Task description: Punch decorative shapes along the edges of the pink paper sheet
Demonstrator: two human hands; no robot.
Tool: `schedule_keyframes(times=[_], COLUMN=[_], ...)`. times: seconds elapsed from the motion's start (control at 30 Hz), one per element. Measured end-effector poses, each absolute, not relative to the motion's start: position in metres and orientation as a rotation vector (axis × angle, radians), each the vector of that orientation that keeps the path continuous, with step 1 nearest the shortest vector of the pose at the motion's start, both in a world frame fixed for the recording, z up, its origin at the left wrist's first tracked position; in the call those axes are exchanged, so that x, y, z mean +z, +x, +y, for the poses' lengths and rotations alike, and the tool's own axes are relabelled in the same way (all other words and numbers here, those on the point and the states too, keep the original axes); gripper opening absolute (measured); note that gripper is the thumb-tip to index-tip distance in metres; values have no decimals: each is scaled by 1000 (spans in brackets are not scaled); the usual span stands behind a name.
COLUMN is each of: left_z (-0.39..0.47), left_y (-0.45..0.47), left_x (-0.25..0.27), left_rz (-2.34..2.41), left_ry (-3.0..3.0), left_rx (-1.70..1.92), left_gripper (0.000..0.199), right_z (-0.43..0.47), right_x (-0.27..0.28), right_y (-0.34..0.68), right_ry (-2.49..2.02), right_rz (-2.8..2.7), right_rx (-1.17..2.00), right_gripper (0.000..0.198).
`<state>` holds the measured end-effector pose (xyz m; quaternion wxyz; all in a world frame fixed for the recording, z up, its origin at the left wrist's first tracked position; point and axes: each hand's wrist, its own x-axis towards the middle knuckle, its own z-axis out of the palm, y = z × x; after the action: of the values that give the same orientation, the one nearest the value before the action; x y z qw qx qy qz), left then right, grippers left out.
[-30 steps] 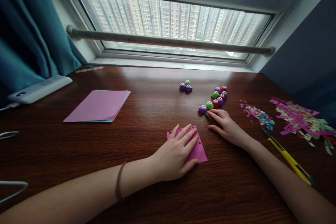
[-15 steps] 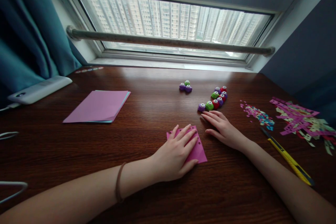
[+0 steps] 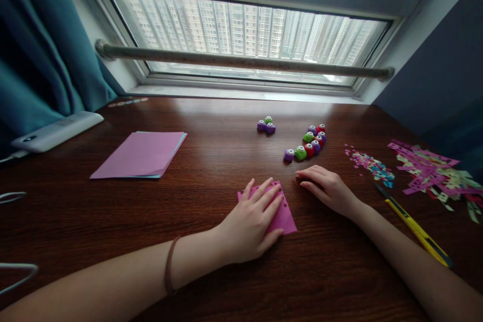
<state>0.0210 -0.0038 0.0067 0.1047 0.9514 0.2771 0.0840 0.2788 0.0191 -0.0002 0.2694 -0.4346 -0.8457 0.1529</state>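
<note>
My left hand (image 3: 254, 219) lies flat with spread fingers on a pink sheet of paper (image 3: 286, 220), pressing it to the table. Small star-shaped holes run along the paper's far and right edges; the hand covers much of the rest. To the right of the paper, my right hand (image 3: 328, 188) rests on the table, holding nothing, its fingers stretched forward and the thumb apart. Just beyond its fingertips stands a curved row of small purple, green and red craft punches (image 3: 309, 150). A smaller group of purple and green punches (image 3: 266, 126) sits farther back.
A stack of pink and blue paper (image 3: 139, 155) lies on the left, near a white device (image 3: 60, 131) with a cable. On the right are confetti bits (image 3: 372, 165), punched paper strips (image 3: 433, 168) and a yellow utility knife (image 3: 417, 231). A window rail (image 3: 245, 60) crosses the back.
My right hand has drawn back slightly, away from the row of craft punches, and its fingers have come closer together. My left hand stays on the pink paper.
</note>
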Motion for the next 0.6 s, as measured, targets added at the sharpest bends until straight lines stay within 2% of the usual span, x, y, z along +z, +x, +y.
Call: schedule_keyframes(times=[0.6], left_z=[-2], left_y=[19], left_x=[4], left_rz=[911], left_ry=[2794], left_rx=[315], left_gripper=[54], right_z=[17], right_x=[2], right_y=[279], right_ry=[-1207], right_rz=[-2291], right_rx=[409], right_gripper=[23])
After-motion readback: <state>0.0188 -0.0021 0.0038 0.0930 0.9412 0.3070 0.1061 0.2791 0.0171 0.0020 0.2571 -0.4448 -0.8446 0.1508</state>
